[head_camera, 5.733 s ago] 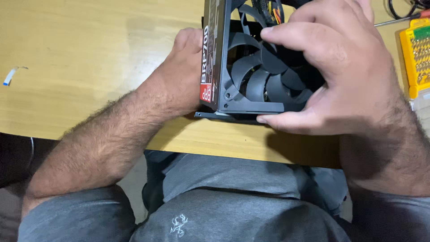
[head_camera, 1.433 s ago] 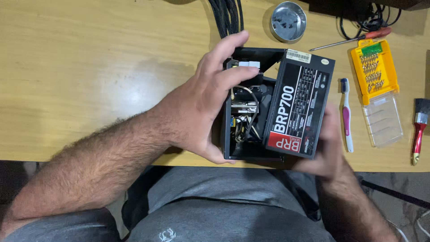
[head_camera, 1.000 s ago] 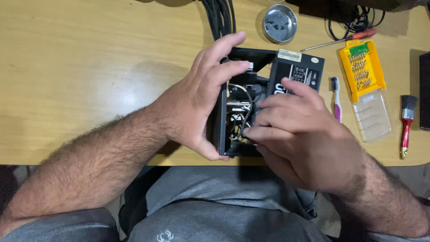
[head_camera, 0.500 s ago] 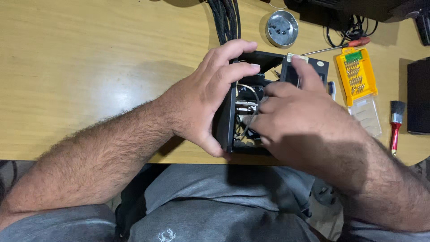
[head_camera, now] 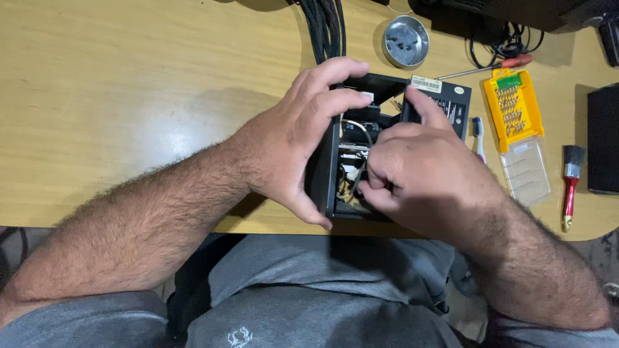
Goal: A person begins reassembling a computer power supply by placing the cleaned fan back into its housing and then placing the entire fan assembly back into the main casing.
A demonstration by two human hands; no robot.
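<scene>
Nearest the body: open black power supply box sitting at the near edge of the wooden table, just above the lap, internals facing up and toward the camera. Left hand wrapped over the left wall of the box, thumb low on the near corner, fingers curled over the top rim; clamped on the case, apparently to keep it steady and tilted for access. Right hand laid over the open side, fingertips bunched together and dipped among the pale wires and components inside; whether anything is actually pinched between them cannot be told, view blocked by the knuckles. White rectangular sticker with dark print on the far top edge of the casing; larger dark panel label beside it, mostly covered. Right of the box: toothbrush, white with blue, lying flat; yellow bit case open, clear lid alongside; red-handled brush further right. Further back: red-handled screwdriver, round metal dish, bundle of black braided cables running off the far edge.
</scene>
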